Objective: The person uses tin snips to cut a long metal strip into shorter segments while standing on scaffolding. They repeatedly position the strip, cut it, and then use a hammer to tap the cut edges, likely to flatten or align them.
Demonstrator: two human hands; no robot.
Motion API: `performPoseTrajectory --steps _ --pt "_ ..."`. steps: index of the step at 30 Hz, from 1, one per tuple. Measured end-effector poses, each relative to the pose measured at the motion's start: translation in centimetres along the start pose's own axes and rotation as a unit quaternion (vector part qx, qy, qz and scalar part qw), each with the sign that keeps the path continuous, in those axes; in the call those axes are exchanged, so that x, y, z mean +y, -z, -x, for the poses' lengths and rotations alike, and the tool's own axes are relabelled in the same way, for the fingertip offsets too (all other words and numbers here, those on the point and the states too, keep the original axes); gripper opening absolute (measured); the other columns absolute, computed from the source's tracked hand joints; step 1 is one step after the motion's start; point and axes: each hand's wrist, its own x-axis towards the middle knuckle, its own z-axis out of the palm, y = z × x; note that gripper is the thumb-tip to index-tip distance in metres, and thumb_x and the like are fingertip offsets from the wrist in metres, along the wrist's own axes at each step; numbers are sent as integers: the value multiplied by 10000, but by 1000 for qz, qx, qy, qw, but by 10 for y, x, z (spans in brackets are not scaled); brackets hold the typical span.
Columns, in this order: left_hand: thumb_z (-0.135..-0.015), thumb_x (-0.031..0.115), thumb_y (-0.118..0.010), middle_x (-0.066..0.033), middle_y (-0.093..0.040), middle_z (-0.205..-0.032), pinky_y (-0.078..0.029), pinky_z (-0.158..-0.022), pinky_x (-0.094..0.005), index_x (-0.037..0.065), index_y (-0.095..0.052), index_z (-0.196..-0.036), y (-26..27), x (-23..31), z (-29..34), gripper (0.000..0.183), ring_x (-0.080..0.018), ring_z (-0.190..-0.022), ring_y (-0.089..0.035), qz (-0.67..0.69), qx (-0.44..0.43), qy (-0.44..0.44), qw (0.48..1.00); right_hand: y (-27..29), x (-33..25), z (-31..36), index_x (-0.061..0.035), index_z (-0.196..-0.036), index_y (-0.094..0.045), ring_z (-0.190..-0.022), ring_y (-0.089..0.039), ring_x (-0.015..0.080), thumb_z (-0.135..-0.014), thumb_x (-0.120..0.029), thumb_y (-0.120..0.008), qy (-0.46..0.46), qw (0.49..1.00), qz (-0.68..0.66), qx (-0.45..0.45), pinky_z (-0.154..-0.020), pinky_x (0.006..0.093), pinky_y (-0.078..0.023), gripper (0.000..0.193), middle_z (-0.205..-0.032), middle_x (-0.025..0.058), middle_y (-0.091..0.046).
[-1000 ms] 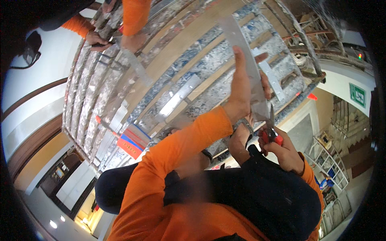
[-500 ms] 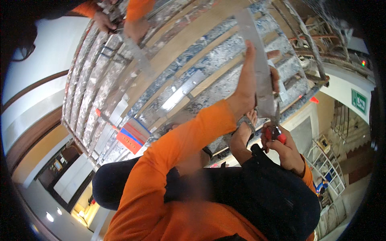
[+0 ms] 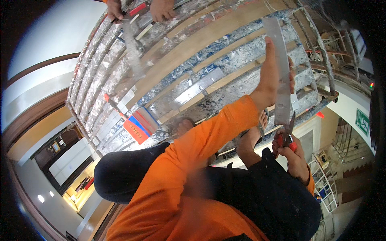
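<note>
- My left hand [image 3: 268, 86] grips a grey strip [image 3: 282, 74], the thumb laid along its left edge and the fingers [image 3: 292, 80] wrapped round to its right side.
- The strip runs lengthwise away from me, its far end pointing out over the planks [image 3: 237, 66].
- My right hand [image 3: 292, 157], at the near end of the strip, closes round red-handled snips [image 3: 288, 141].
- The snips point up at that near end, one blade just beside the strip's right edge; I cannot tell whether the blades touch it.
- A bright metal plate [image 3: 199, 86] lies on the planks, left of the strip.
- Farther left of the strip, and nearer me, sits an orange-and-blue packet [image 3: 140, 126], with a red handle [image 3: 108, 98] beyond it.
- One bare foot [image 3: 262, 120] of mine is just left of the strip's near end.
- Well left of the strip, and farther off, a co-worker's hands [image 3: 163, 10] are over the planks, near a second strip [image 3: 133, 52].
- Right of the strip, well apart, hangs a green sign [image 3: 362, 121].
</note>
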Motion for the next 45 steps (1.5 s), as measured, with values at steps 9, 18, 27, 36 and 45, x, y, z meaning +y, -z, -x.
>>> performPoseTrajectory --steps 9,18,27,36,45 --pt "-827 938 -304 -41 -487 -581 -438 -431 -369 111 -502 -874 2 3 7 852 -200 -428 -490 9 -11 -3 1000 2 0 0 -26 -1236 -560 -826 -518 75 -870 -61 -599 -12 999 18 -31 -726 241 -434 369 -926 -39 -552" --pt "-937 818 -321 -19 -444 -651 -390 -486 -337 105 -531 -956 -2 9 14 744 -166 -510 -432 -21 -1 -6 1000 6 9 -4 -5 -1190 -565 -787 -541 104 -884 -67 -593 8 998 50 -34 -709 263 -446 314 -911 20 -585" --pt "-952 802 -304 -12 -436 -640 -391 -482 -316 99 -513 -982 -3 5 13 734 -148 -501 -431 -11 -12 -12 1000 3 3 -2 -21 -1097 -559 -837 -504 101 -905 -103 -569 15 998 62 -19 -767 276 -434 209 -902 8 -555" --pt "-942 821 -287 -11 -439 -631 -403 -480 -318 98 -518 -981 -2 7 12 760 -148 -496 -439 -14 -34 -43 998 4 -4 -3 -23 -1024 -565 -811 -482 98 -919 -120 -562 3 997 69 -17 -752 279 -430 144 -859 -1 -543" --pt "-930 840 -268 -25 -437 -630 -416 -478 -336 98 -511 -973 -4 10 14 782 -163 -490 -449 -37 -52 -54 997 5 -5 -3 -13 -981 -572 -749 -494 101 -893 -120 -567 -14 997 69 -12 -694 277 -427 139 -801 2 -549"
